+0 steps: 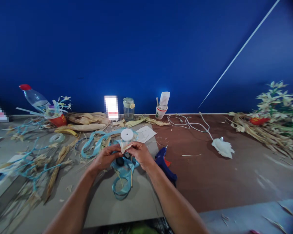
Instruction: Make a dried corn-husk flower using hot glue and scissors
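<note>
My left hand (106,158) and my right hand (142,155) meet above the blue ribbon, both closed in a pinch. Between their fingertips is a small pale piece of dried husk (123,147). Just behind it stands a white spool (127,134). Loops of blue ribbon (122,192) lie under and in front of the hands, with a thin stick (131,179) among them. Dark round items below the fingers are partly covered, and I cannot make out their kind. To the right of my right hand lies a blue glue gun (170,174).
Blue-wrapped stems with pale flowers (35,174) spread over the left side. Along the wall stand a tilted plastic bottle (36,97), a lit phone (111,107), a glass jar (129,110) and a paper cup (161,112). A white cable (192,125) and dried stalks (261,136) lie right.
</note>
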`<state>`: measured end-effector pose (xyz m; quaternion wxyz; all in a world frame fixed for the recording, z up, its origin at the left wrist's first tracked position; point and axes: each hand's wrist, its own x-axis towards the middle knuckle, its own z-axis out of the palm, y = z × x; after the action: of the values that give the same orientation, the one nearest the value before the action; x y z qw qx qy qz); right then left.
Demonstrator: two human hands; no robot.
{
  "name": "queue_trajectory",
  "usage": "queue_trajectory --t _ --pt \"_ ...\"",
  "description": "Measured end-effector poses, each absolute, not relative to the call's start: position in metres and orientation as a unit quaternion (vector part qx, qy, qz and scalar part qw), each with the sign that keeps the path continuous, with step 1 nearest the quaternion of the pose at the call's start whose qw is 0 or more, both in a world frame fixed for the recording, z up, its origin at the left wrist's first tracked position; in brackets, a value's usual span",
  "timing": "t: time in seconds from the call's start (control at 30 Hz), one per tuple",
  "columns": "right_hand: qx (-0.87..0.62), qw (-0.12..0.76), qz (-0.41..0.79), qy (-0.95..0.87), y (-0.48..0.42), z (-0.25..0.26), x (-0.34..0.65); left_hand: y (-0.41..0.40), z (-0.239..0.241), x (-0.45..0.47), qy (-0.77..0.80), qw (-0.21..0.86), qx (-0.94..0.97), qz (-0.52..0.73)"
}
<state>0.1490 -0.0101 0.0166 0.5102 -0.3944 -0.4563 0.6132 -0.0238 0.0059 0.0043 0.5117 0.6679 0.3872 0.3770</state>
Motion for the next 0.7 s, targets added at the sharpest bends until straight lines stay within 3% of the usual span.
queue_trajectory --t 0.3,0.7 --pt "-0.38 0.519 0.646 -0.411 -0.0095 0.0158 0.1482 0.0065 0.0011 -0.023 0.39 0.431 0.722 0.376" --pt "-0.384 0.511 0.63 -0.441 -0.011 0.0186 0.1474 0.0052 0.011 -0.0236 0.372 0.422 0.744 0.36"
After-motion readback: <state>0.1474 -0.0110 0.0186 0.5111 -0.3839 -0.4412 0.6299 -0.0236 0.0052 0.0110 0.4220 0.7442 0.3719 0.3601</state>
